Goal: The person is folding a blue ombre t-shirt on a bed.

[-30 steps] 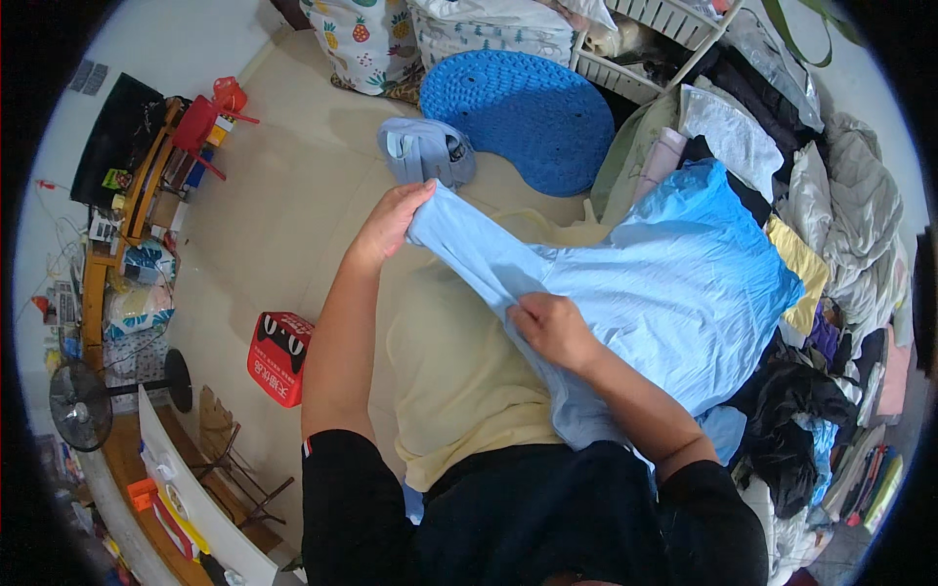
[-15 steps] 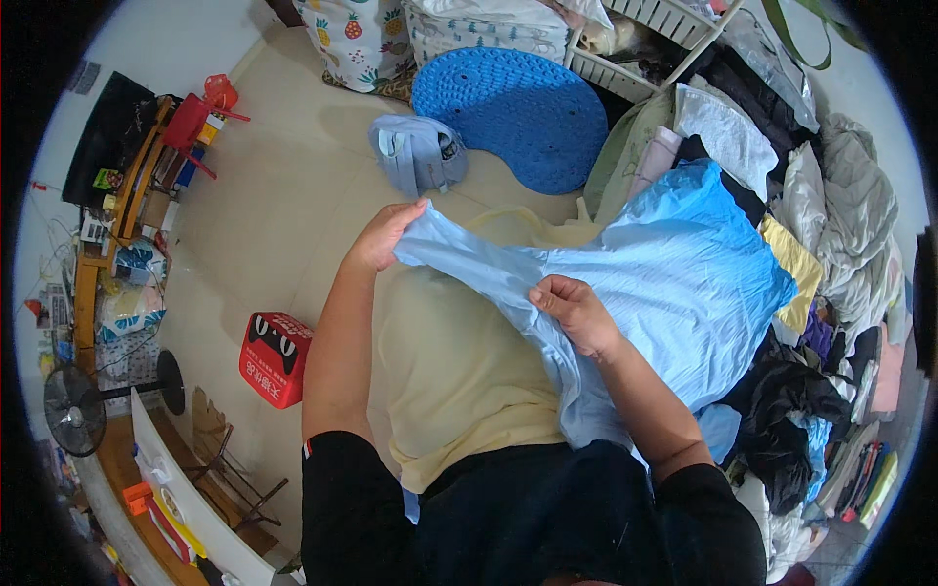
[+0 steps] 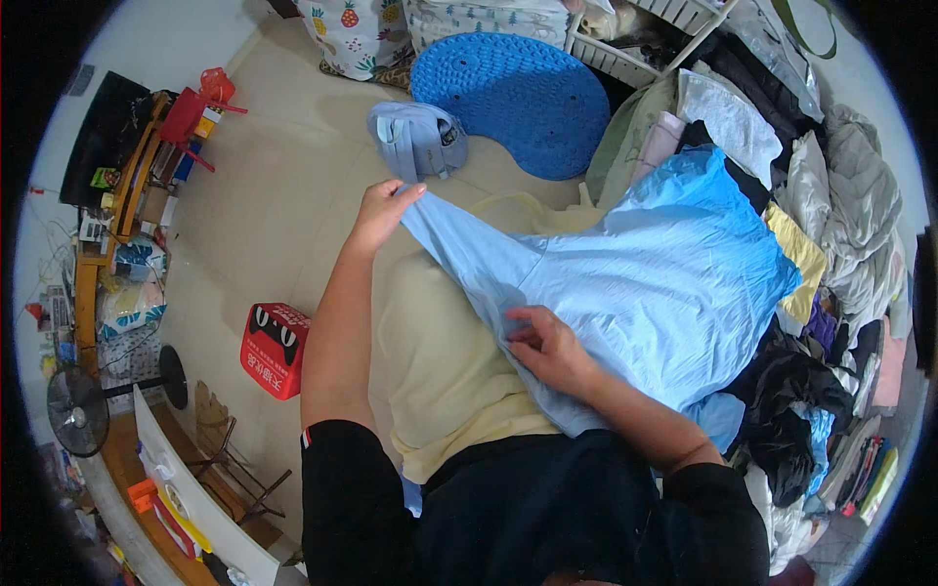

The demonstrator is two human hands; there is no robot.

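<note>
A light-blue shirt (image 3: 645, 293), deeper blue toward its far right end, is spread over my lap and the clothes to the right. At its far left corner my left hand (image 3: 383, 213) pinches the cloth between thumb and fingers and pulls that part taut. My right hand (image 3: 555, 354) rests against the near edge of the shirt, its fingers loosely bent and apart, touching the fabric without gripping it. Beneath the shirt, a pale yellow cloth (image 3: 435, 352) covers my legs.
Piled clothes (image 3: 850, 215) line the right side. Ahead lie a blue textured mat (image 3: 518, 103) and a grey-blue backpack (image 3: 420, 142). A red box (image 3: 276, 350) stands on the floor at left, near a fan (image 3: 78, 410) and a folding chair (image 3: 239, 474).
My left hand has risen slightly away from me, stretching the shirt's edge. The right hand has released its pinch, shifted left and nearer to me, and spread its fingers on the fabric.
</note>
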